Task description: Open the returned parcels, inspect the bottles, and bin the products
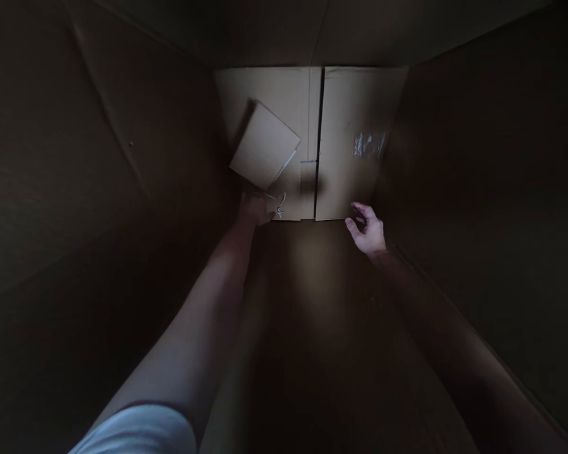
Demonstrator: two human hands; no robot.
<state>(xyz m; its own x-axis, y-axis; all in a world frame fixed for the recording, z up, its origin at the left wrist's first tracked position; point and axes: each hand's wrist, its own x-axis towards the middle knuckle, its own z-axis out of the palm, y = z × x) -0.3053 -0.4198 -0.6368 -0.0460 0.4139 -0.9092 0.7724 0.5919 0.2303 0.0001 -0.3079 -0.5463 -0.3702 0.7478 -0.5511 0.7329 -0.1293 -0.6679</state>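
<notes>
Pale sleeve cloth (pixel 139 432) shows at the lower left edge, closest to the camera, at the top of the left arm. Both bare forearms reach down into a deep, dim cardboard box (pixel 478 189), whose dark walls rise on all sides. At the lit bottom, two floor flaps (pixel 350 113) meet along a dark seam.

A small flat cardboard box (pixel 265 146) lies tilted on the left flap, one corner pointing toward the left hand (pixel 255 208). That hand is at the small box's near corner, fingers curled around it, though the shadow hides how firm the grip is. Something small and pale with thin curved lines (pixel 280 205) sits just beside this hand; I cannot tell what it is.

The right hand (pixel 368 230) hovers near the right flap's near edge, fingers loosely spread and bent, holding nothing. A scrap of clear tape (pixel 369 145) glints on the right flap, well apart from both hands.
</notes>
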